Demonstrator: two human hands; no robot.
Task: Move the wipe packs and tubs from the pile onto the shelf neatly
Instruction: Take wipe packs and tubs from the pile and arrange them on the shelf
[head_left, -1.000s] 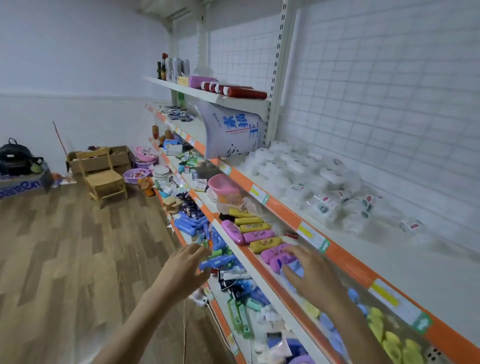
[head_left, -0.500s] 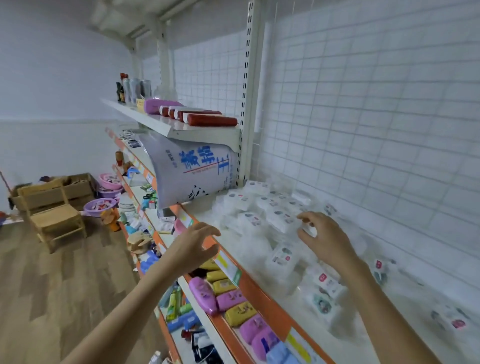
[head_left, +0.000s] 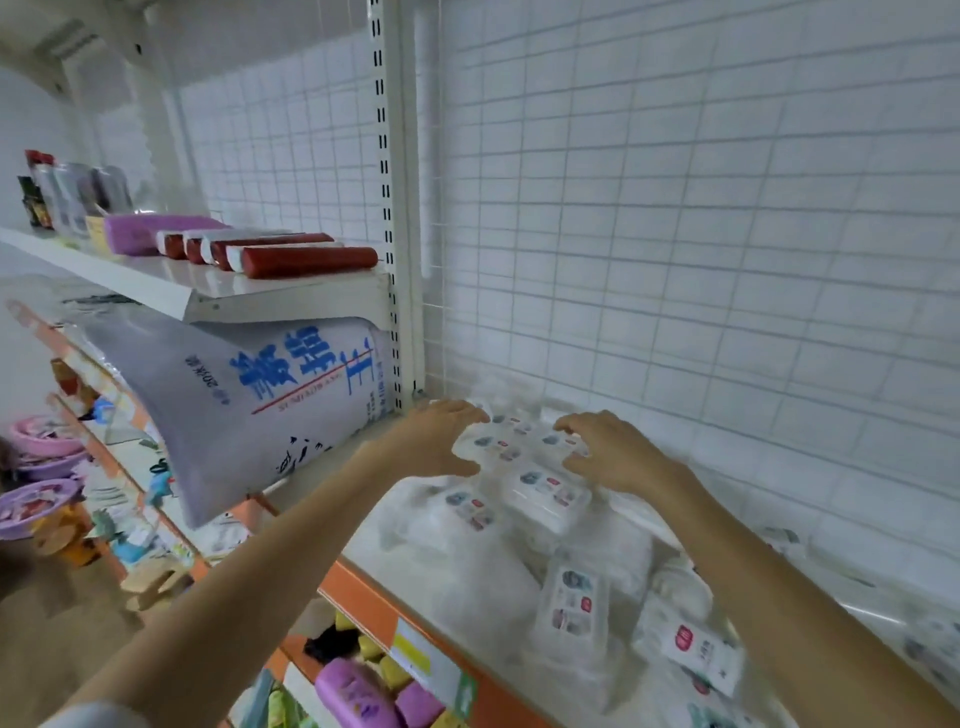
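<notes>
A large white sack (head_left: 249, 410) with blue lettering leaned beneath an upper ledge (head_left: 156, 283) that held red tubes (head_left: 306, 260), a purple pack (head_left: 140, 234) and jars (head_left: 62, 197).

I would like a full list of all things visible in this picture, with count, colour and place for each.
wipe packs: many, exact count unclear, white with small labels, piled on the shelf
shelf: one, white with orange front edge, at waist of the view
big sack: one, white with blue writing, leaning under the upper shelf on the left
upper shelf: one, white, upper left
red rolls: about four, dark red, lying on the upper shelf
purple pack: one, behind the red rolls
purple bottles: a few, lower shelf
left hand: one, fingers curled at the pile's left side
right hand: one, fingers curled over the pile's right side
</notes>
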